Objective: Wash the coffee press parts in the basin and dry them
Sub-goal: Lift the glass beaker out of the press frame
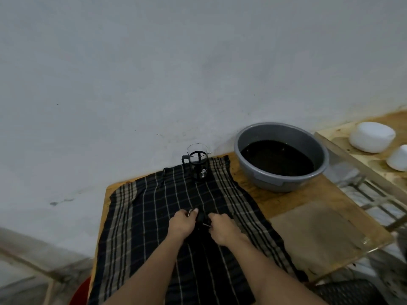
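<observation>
A glass coffee press carafe (198, 164) in a black frame stands upright at the far edge of a dark checked cloth (154, 208). Over the middle of that cloth, my left hand (181, 223) and my right hand (222, 227) both grip a small black plunger part (201, 219). A bit of shiny metal shows at my left fingertips and a thin rod at my right. Most of the part is hidden between my hands. The grey basin (264, 175) holds dark water at the far right of the table.
A wall runs close behind the wooden table (286, 201). A brown cloth (317, 236) lies at the right front. Beyond the table's right edge, two white round objects (372, 139) sit on a wooden shelf. Something red (80, 293) shows low left.
</observation>
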A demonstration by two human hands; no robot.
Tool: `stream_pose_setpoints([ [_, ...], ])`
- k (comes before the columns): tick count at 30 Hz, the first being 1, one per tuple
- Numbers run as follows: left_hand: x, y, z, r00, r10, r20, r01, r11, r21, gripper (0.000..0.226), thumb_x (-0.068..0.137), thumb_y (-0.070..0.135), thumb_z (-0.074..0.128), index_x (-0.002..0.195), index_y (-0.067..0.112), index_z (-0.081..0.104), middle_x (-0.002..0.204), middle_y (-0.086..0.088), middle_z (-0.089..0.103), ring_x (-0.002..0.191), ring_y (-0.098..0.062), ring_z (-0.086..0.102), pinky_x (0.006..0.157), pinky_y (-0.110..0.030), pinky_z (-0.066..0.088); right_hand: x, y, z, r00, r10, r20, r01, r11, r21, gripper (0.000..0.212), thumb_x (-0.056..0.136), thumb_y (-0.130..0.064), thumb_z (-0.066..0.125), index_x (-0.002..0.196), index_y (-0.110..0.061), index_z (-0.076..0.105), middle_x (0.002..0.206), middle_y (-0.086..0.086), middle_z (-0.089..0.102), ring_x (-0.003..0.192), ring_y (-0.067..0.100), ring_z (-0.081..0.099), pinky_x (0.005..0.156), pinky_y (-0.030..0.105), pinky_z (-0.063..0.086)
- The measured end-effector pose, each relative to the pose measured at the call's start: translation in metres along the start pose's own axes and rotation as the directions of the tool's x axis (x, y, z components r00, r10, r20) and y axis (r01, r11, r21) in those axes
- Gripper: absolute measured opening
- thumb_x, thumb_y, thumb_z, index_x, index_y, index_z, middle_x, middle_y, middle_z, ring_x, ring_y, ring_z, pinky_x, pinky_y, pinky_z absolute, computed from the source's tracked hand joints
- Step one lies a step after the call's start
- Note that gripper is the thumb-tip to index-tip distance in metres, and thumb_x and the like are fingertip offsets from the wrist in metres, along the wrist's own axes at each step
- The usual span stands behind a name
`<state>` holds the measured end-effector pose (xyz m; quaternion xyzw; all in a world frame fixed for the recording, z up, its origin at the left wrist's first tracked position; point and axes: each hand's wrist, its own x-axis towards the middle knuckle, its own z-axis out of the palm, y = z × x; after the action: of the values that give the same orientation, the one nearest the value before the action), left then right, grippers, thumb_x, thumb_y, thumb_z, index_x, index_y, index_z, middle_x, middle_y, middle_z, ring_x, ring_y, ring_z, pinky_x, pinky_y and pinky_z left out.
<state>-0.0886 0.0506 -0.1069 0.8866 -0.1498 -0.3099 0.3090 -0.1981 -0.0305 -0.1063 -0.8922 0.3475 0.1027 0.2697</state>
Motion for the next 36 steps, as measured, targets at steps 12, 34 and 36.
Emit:
stream_pose_setpoints([
  [12, 0.001, 0.008, -0.006, 0.996, 0.050, -0.068, -0.047, 0.998, 0.042, 0.068, 0.091, 0.059, 0.045, 0.129, 0.004, 0.051, 0.119, -0.015, 0.063, 0.104, -0.027, 0.061, 0.079, -0.033, 0.049, 0.005, 0.015, -0.006, 0.996, 0.018, 0.088, -0.025, 0.996, 0.086, 0.060, 0.088, -0.022, 0.066, 0.143, -0.020, 0.043, 0.134, 0.007, 0.058, 0.120, 0.025, 0.056, 0.100, 0.038, 0.049],
  [34, 0.133, 0.101, -0.033, 0.962, -0.057, -0.267, -0.085, 0.868, -0.490, 0.045, 0.102, 0.020, 0.032, 0.146, 0.020, 0.039, 0.146, -0.011, 0.045, 0.125, -0.029, 0.048, 0.104, -0.037, 0.038, 0.082, 0.012, -0.123, 0.991, 0.076, -0.109, -0.011, 0.864, 0.504, 0.047, 0.092, -0.021, 0.064, 0.135, -0.007, 0.051, 0.131, 0.011, 0.059, 0.122, 0.027, 0.055, 0.101, 0.031, 0.044],
  [36, 0.139, 0.101, -0.034, 0.987, 0.006, -0.162, -0.084, 0.874, -0.480, 0.043, 0.099, 0.022, 0.035, 0.140, 0.020, 0.047, 0.145, -0.006, 0.048, 0.129, -0.027, 0.047, 0.112, -0.038, 0.036, 0.106, 0.002, -0.123, 0.996, 0.089, -0.027, -0.064, 0.867, 0.494, 0.055, 0.092, -0.022, 0.064, 0.142, -0.011, 0.044, 0.141, 0.011, 0.052, 0.129, 0.028, 0.049, 0.103, 0.033, 0.041],
])
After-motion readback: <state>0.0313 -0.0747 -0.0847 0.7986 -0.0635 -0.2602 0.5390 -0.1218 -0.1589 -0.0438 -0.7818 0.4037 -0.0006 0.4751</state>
